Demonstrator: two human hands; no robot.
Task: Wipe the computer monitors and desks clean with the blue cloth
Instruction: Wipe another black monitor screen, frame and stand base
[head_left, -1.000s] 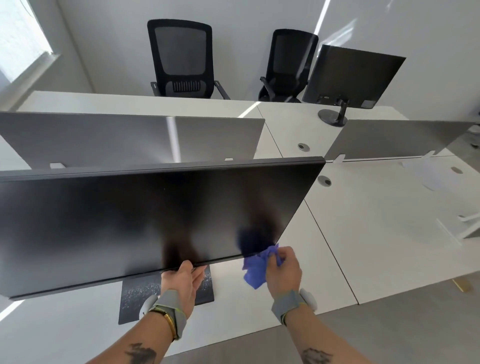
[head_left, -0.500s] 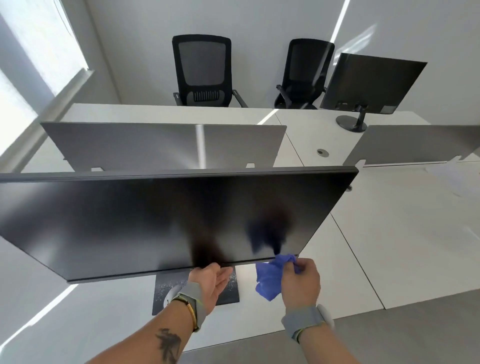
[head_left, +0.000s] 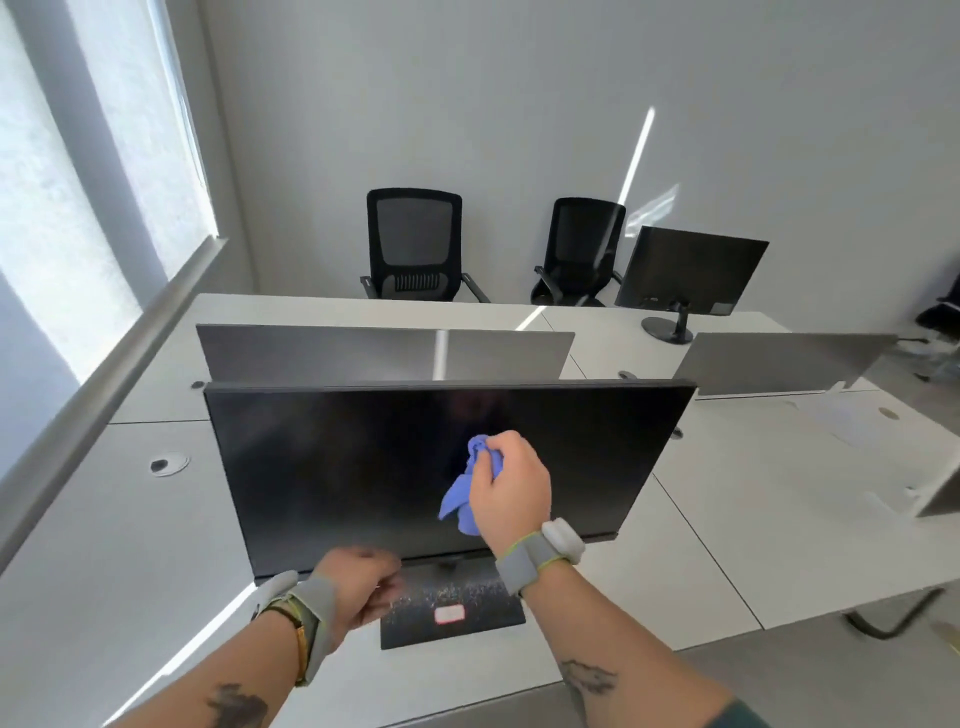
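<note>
A wide black monitor (head_left: 337, 467) stands on the white desk (head_left: 104, 545) in front of me, its screen dark. My right hand (head_left: 511, 491) grips a bunched blue cloth (head_left: 462, 493) and holds it against the screen right of centre. My left hand (head_left: 363, 584) is blurred below the screen's bottom edge, above the dusty black stand base (head_left: 452, 608); its fingers look loosely curled and hold nothing that I can see. A second monitor (head_left: 691, 270) stands on the far desk at the back right, its back towards me.
Grey divider panels (head_left: 322, 353) run behind the monitor and to the right (head_left: 779, 364). Two black office chairs (head_left: 413, 244) stand against the back wall. Cable grommets (head_left: 166, 464) sit in the desk tops. A window is at the left.
My right hand lifted the cloth from the screen's lower right edge up onto the screen's middle. My left hand let go of the bottom edge and dropped towards the stand. The view pulled back.
</note>
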